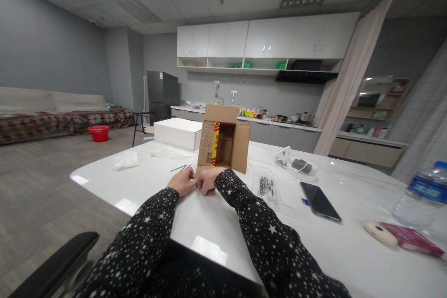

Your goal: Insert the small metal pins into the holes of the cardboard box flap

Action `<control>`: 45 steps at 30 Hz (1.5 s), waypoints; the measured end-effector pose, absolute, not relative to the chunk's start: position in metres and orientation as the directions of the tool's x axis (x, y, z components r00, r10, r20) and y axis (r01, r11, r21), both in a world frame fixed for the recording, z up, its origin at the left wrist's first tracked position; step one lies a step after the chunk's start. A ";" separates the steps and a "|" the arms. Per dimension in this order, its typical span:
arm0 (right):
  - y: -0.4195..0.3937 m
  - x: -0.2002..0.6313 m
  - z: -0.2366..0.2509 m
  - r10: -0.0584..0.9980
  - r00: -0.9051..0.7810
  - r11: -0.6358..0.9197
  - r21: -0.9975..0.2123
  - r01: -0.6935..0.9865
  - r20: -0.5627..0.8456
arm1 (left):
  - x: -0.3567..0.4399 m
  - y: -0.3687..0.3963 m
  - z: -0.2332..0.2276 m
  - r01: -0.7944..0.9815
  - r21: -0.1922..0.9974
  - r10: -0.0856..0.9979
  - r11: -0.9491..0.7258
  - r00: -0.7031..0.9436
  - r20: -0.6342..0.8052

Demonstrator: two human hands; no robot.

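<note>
Star-patterned sleeves (258,228) run up from the lower frame to the left hand (182,180) and right hand (206,181), touching at centre on the white worktop (349,251). Their fingers are curled together; any grip cannot be told. Just behind stands the open cardboard box (223,138); a phone (320,201) lies right.

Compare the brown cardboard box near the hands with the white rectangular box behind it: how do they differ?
The brown cardboard box stands tall with its flaps open, so its inside shows; the white rectangular box lies low and flat with its lid shut. The brown box has printed marks and a red and yellow strip on one flap; the white box is plain. The brown box is just beyond the left hand and right hand; the white box is farther back. Both rest on the white table.
</note>
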State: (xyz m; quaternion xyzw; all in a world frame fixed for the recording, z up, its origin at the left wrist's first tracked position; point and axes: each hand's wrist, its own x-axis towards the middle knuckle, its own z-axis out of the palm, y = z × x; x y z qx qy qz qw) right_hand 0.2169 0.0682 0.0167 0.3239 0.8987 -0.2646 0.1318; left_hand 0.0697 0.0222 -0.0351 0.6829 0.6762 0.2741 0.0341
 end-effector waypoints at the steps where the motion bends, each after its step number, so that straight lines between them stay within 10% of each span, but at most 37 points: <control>1: 0.068 0.217 0.017 0.506 -0.761 0.655 -0.393 0.646 -0.407 | 0.069 0.023 -0.036 0.907 0.412 0.944 -0.083 -0.062 0.325; 17: 0.067 0.218 0.018 0.542 -0.754 0.687 -0.320 0.652 -0.372 | 0.071 0.020 -0.035 0.947 0.304 0.954 -0.103 0.007 0.300; 33: 0.071 0.237 0.034 0.803 -0.583 0.594 -0.243 0.767 0.124 | 0.066 0.021 -0.037 0.953 0.302 0.937 0.006 -0.111 0.331; 45: 0.080 0.234 0.020 0.798 -0.589 0.601 -0.255 0.757 0.132 | 0.067 0.020 -0.036 0.944 0.320 0.926 0.086 -0.194 0.324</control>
